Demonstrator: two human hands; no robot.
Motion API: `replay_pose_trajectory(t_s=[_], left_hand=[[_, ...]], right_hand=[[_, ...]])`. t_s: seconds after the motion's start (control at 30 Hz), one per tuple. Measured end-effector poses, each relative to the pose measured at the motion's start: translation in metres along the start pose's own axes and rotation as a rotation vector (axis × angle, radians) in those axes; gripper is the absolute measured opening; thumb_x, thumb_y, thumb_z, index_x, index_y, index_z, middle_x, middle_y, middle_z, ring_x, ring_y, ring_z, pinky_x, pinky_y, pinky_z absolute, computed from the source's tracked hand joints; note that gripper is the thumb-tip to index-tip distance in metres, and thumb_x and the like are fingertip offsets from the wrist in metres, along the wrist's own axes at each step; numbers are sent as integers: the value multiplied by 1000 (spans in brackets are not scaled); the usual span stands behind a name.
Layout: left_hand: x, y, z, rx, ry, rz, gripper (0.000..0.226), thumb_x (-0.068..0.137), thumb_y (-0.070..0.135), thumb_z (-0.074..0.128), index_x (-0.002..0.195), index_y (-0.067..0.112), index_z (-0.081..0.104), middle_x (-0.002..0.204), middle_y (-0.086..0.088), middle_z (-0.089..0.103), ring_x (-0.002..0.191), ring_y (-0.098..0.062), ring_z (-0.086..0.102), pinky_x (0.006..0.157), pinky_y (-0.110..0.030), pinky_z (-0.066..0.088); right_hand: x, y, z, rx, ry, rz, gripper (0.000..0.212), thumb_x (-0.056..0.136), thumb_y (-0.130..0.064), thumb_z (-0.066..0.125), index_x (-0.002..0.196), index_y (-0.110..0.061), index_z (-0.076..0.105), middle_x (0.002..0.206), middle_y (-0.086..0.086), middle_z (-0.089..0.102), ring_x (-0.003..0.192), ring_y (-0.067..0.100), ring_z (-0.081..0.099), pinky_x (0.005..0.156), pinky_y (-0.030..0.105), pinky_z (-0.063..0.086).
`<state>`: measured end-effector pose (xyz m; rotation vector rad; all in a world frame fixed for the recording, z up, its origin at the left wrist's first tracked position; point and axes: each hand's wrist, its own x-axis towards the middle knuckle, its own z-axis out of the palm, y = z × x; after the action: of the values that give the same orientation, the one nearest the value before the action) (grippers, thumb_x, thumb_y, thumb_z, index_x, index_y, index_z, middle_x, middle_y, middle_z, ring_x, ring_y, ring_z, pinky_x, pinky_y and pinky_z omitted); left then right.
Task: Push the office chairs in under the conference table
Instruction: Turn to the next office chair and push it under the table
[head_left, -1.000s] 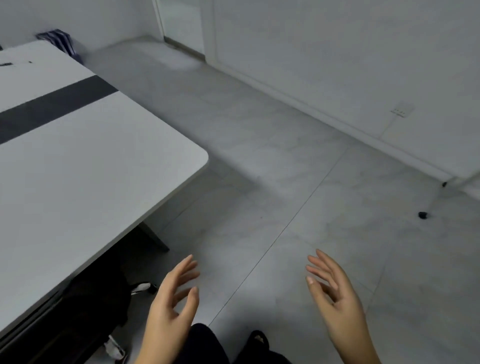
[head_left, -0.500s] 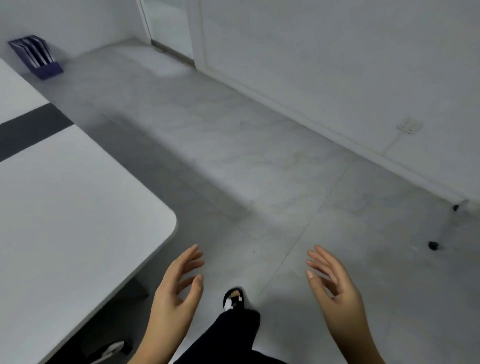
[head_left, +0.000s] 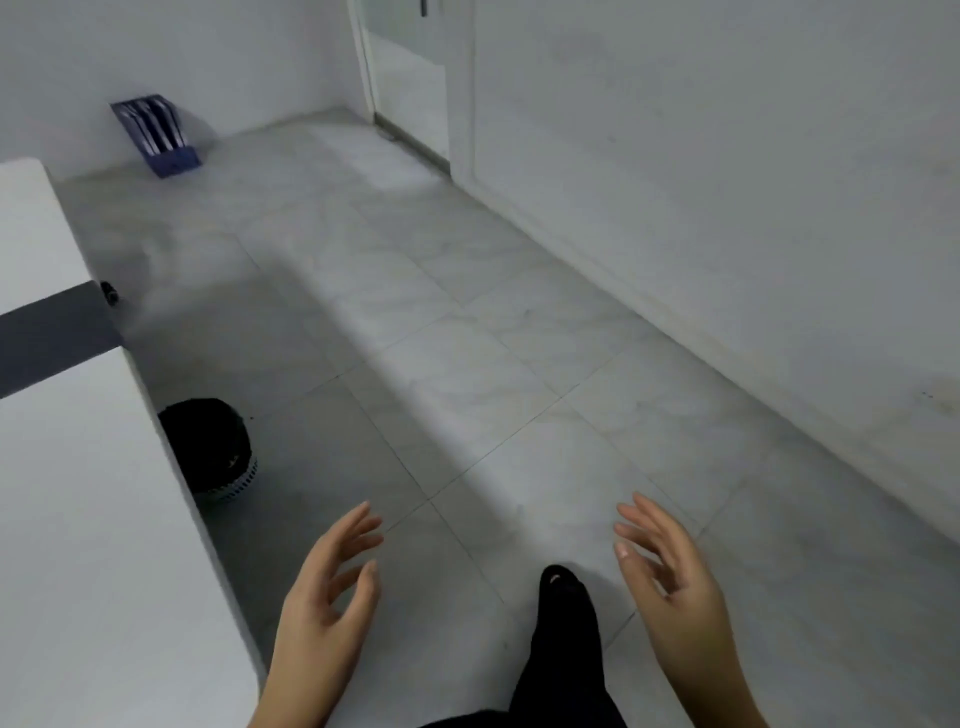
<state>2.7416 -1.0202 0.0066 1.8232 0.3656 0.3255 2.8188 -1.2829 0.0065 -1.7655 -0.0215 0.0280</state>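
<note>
Nearest to you, both hands are empty and unclenched: your left hand (head_left: 324, 587) and right hand (head_left: 670, 571) hang in front of you with fingers loosely spread, touching nothing. One dark-trousered leg with a black shoe (head_left: 563, 582) is stepped forward between them on the grey marble-patterned tiled floor (head_left: 519, 364).

The white conference bench with a dark grey band across its top (head_left: 78, 493) runs along your left side, its edge just beside your left hand. No office chair is in view at this moment; the task's chairs lie outside the frame, and whether any already sit under the bench cannot be told from here.

Judgement: the step in hand is a walk along the bench to locate the next chair. Do it well by keeping near the edge, looking down the side for a chair standing out, then taking the backrest with both hands and pushing straight in, square to the edge.

Mind the round black waste bin with a pale patterned base (head_left: 210, 449), partly tucked under the bench edge ahead (contents too dark to make out); a chair rolled in there could strike it.

Farther off, a blue upright file holder (head_left: 156, 135) stands on the floor against the far white wall, holding what appear to be folders. Beyond it is a doorway (head_left: 410, 78).
</note>
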Motion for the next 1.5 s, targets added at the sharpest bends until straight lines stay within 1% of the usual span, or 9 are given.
replay_pose_trajectory(t_s=[0.1,0.3,0.47,0.53,0.67,0.93,1.27,1.4,1.5], left_hand=[[47,8,40,-18,97,-23,42,74,38,55,109,61,50,115,22,60,103,-1,61,82,-10,48],[127,32,102,-9,253,-88,47,80,24,56,109,61,49,115,22,60,104,-1,60,83,-10,48],[189,33,121,5,349,-175,51,77,21,52,106,64,50,112,24,61,104,-3,60,85,-22,52],[221,28,122,9,379,-190,52,77,21,52,105,64,50,111,24,61,103,-2,60,84,-18,51],[304,15,113,-4,423,-199,51,77,20,51,105,63,51,110,25,61,103,-1,60,81,-8,48],[491,11,54,-29,480,-160,42,73,35,54,106,61,52,115,19,60,104,-2,61,82,-10,49],[668,-20,2,-13,567,-244,64,87,0,55,103,61,52,113,14,60,102,1,60,79,-6,47],[762,-33,-24,-2,663,-262,48,79,19,51,109,56,50,112,19,60,104,-1,59,81,-6,46],[829,-33,-43,-10,743,-247,51,79,19,51,106,62,50,111,20,61,103,-1,60,82,-7,47]], right_hand=[[80,-1,-12,-21,-115,-16,47,84,-1,58,113,-38,53,112,-20,63,102,-1,60,79,6,45],[221,-8,-23,-35,-275,-37,44,85,-1,57,114,-34,53,112,-23,61,100,0,61,78,6,45],[312,-4,5,-20,-375,-21,45,84,1,57,111,-35,55,112,-23,62,99,2,62,77,6,46],[350,-2,24,-23,-418,-15,45,85,0,57,111,-37,54,112,-24,61,100,2,61,77,7,46],[428,-6,76,-39,-463,-41,47,85,-1,57,106,-43,58,111,-24,62,99,2,62,77,7,46],[582,-52,192,-22,-474,-96,41,85,-1,57,111,-32,56,113,-20,61,98,2,62,78,6,46],[747,-70,332,-76,-590,-73,36,87,-6,57,115,-28,57,114,-22,61,102,1,60,80,6,46],[835,-86,409,-66,-679,-87,37,87,-5,56,112,-32,56,109,-15,65,100,0,60,78,4,45],[900,-111,468,-55,-719,-121,35,87,-6,57,112,-29,57,110,-15,65,99,2,61,78,5,45]])
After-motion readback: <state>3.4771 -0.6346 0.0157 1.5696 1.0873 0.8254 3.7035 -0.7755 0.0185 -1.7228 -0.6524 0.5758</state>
